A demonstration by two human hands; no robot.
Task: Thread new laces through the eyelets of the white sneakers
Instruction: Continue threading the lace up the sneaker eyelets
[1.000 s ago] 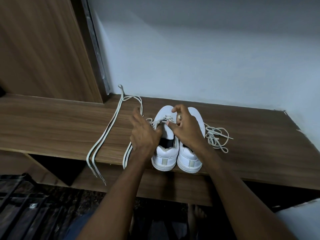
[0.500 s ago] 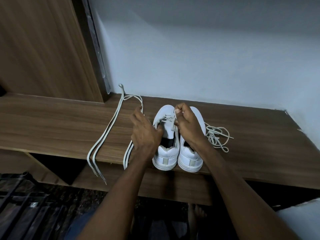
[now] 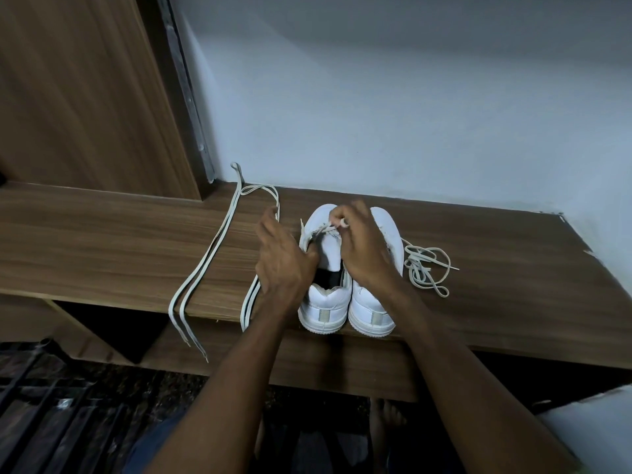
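Two white sneakers stand side by side on the wooden shelf (image 3: 496,268), heels toward me. My left hand (image 3: 285,258) holds the left sneaker (image 3: 326,299) by its side at the collar. My right hand (image 3: 359,248) pinches a white lace (image 3: 321,230) above that shoe's front eyelets and hides much of the right sneaker (image 3: 371,311). Two long flat laces lie to the left: one (image 3: 208,258) runs from the wall over the shelf edge, another (image 3: 249,302) passes under my left hand. A thin lace (image 3: 425,268) lies tangled right of the shoes.
A wooden cabinet panel (image 3: 78,97) rises at the left and a pale wall (image 3: 410,114) stands behind the shelf. Below the shelf edge there is a dark metal rack (image 3: 51,415) at the lower left. A bare foot (image 3: 388,419) shows on the floor beneath.
My right hand has moved forward toward the toe of the left sneaker, drawing the lace with it. My left hand has stayed at the shoe's side.
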